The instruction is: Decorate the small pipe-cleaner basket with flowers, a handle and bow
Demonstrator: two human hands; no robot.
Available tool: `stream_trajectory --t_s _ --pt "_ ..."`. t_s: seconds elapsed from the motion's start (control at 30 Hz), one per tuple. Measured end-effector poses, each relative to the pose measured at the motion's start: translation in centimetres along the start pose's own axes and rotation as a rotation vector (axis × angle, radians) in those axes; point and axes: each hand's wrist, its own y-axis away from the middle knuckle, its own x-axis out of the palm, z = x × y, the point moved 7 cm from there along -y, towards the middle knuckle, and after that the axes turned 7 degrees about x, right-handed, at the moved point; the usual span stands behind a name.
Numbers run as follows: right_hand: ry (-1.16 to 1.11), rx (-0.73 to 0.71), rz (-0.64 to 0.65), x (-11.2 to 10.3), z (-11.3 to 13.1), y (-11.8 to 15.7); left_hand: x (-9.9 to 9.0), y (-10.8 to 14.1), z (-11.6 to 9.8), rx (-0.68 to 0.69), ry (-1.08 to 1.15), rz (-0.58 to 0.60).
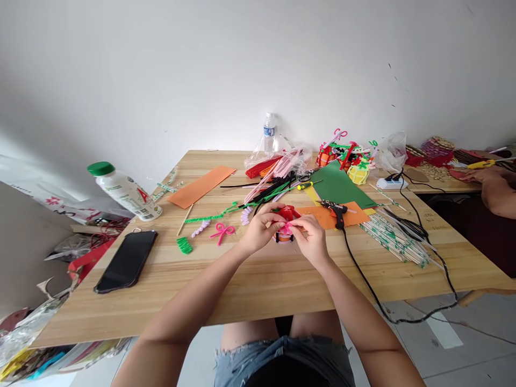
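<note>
My left hand (pixel 264 228) and my right hand (pixel 310 236) meet at the middle of the table, fingertips pinched from both sides on a pink fuzzy piece (pixel 286 228), probably pipe cleaner. Directly behind and below it stands a small round craft (pixel 285 238) with red, orange and black parts, partly covered by my fingers. Left of my hands lie a pink pipe-cleaner bow (pixel 222 232), a coiled green piece (pixel 184 245) and a lilac twisted piece (pixel 200 229). Just right of my right hand, a black hot glue gun (pixel 337 212) rests on orange card (pixel 314 216).
Bundled pipe cleaners (pixel 278 169) and finished-looking crafts (pixel 346 158) are at the back. Wrapped sticks (pixel 397 239) and a black cord (pixel 363 279) lie right. A phone (pixel 127 260) and white bottle (pixel 129 193) stand left. A co-worker's arm (pixel 497 188) reaches in at far right.
</note>
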Motion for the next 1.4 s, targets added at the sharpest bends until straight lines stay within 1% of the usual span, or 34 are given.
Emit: stream_trajectory --t_s 0.13,0.3,0.6,0.83,1.07,1.23,1.4 --pt "-0.037 -0.027 -0.001 0.0 -0.2 0.0 0.1 -0.1 -0.1 0.018 -0.020 0.021" --pt "-0.036 0.016 0.015 0.1 -0.6 0.0 0.2 -0.2 -0.2 0.037 -0.051 0.021" --pt "0.075 -0.006 -0.043 0.2 0.4 0.2 0.5 0.0 -0.5 0.099 -0.184 0.001" --pt "0.114 -0.047 -0.087 0.3 0.3 0.3 0.5 0.0 -0.6 0.146 -0.215 -0.024" --pt "0.068 -0.005 -0.054 0.6 -0.2 0.1 0.4 0.1 -0.2 0.181 -0.235 -0.059" --pt "0.110 -0.035 -0.038 0.7 -0.1 0.2 0.4 0.4 -0.4 0.205 -0.255 -0.081" --pt "0.108 -0.066 -0.006 0.6 0.0 0.1 0.4 0.7 -1.0 0.268 -0.298 -0.104"
